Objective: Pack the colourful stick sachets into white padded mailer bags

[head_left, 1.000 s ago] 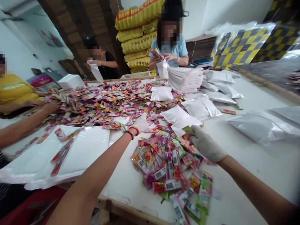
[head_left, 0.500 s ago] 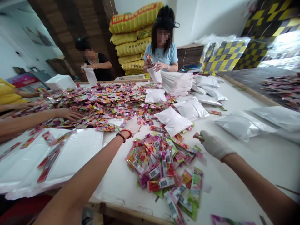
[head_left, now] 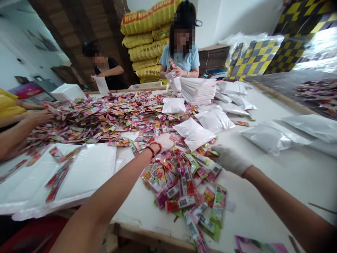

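Note:
A small heap of colourful printed sachets [head_left: 181, 182] lies in front of me, some with barcodes up. My left hand [head_left: 165, 141], in a white glove with red bracelets at the wrist, rests at the heap's far left edge with its fingers stretched out, slightly blurred. At the right edge is my right hand [head_left: 231, 160], also gloved, its fingers closed around a greenish sachet [head_left: 215, 153] that is mostly hidden. A plump white bag [head_left: 194, 133] lies just beyond the heap, between my hands.
A long mound of sachets [head_left: 113, 116] spreads across the table's far left. Flat white bags [head_left: 86, 172] lie at near left, filled bags [head_left: 273, 137] at right. A stack of white bags [head_left: 198, 93] stands before a co-worker [head_left: 180, 56]; other people work at left.
My left hand has moved right, from the big mound to the small heap. My right hand has shifted left to the heap's edge. A co-worker's arm at left has drawn back.

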Demonstrator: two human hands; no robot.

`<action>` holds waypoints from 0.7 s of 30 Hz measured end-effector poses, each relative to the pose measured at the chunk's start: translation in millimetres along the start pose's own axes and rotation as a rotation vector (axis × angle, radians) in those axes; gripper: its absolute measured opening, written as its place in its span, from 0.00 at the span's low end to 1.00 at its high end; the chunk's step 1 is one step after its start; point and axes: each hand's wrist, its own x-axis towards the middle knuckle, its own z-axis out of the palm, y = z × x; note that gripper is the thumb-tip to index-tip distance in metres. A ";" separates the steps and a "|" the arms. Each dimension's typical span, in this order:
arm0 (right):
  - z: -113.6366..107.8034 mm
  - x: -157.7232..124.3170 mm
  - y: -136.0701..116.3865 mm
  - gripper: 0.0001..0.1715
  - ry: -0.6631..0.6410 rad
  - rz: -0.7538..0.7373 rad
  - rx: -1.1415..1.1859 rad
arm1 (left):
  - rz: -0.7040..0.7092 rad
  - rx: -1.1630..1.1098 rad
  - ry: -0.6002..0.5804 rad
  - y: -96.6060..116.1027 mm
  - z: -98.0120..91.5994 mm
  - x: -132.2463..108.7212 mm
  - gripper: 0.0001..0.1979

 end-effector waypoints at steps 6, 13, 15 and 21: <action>-1.0 -20.0 36.4 0.13 0.085 -0.255 0.065 | -0.103 -0.414 0.022 -10.0 -7.7 -67.8 0.11; 23.7 -28.1 30.0 0.17 -0.141 -0.411 -0.180 | -0.151 -0.171 0.128 2.8 87.0 -135.8 0.16; 22.4 -32.5 30.5 0.14 -0.111 -0.381 -0.237 | -0.199 -0.068 0.178 7.2 101.7 -137.6 0.16; 5.8 -49.6 31.3 0.11 0.074 -0.107 -0.157 | -0.109 -0.430 0.170 -0.5 75.1 -147.4 0.05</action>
